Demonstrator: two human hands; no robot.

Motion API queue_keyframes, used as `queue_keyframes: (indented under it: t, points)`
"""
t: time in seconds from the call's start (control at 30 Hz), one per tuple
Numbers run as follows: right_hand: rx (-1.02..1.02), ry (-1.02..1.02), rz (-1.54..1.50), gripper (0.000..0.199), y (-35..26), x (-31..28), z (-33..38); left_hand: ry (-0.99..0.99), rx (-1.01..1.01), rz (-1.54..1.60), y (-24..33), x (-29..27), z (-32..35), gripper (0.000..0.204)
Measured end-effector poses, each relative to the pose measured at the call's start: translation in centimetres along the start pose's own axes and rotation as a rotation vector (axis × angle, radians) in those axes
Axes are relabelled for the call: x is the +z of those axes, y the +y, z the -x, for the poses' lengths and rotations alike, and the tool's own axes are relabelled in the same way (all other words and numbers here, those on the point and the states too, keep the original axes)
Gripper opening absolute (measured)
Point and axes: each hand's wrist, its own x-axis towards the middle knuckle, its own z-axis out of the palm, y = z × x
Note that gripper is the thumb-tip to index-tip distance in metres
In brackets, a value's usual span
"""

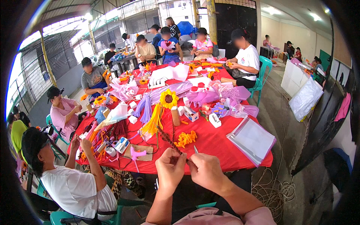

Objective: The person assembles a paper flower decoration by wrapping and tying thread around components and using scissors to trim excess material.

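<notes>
Over the near edge of the table, my left hand (171, 168) is closed in a pinch round a dark brown fuzzy pipe cleaner (167, 138), which slants up and away to the left. Close beside it, my right hand (206, 171) is closed too, its fingertips at the near end of the same stem. A grey pointed tip (195, 149) sticks up by the right fingers; whether that hand holds it I cannot tell. Just beyond lies a heap of orange-yellow curled pipe-cleaner pieces (186, 138). Farther off are a yellow bundle of stems (152, 122) and a yellow sunflower with a brown centre (168, 98).
A red-covered table (210, 144) carries craft supplies. A pink glue gun (136, 154) rests on cardboard at left; clear plastic sheets (252, 140) lie at right. A co-worker in white (77, 187) sits close on my left. Coiled cable (273, 193) lies on the floor at right.
</notes>
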Motion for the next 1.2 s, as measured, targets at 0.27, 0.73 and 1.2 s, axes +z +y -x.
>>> queue_keyframes:
  t: [0.27, 0.73, 1.2]
  points:
    - [0.054, -0.216, -0.505, 0.008, 2.3, -0.6, -0.4, -0.259, -0.083, 0.382, 0.9, -1.3, 0.1, 0.009]
    - [0.334, -0.601, -0.888, 0.009, 2.3, -2.8, -1.5, -0.431, -0.12, 0.395, 1.9, -3.1, 0.0, 0.007]
    - [-0.035, 0.068, -0.075, 0.013, 0.1, 0.7, 0.2, 0.126, 0.142, -0.375, 0.8, 0.7, 0.8, 0.013]
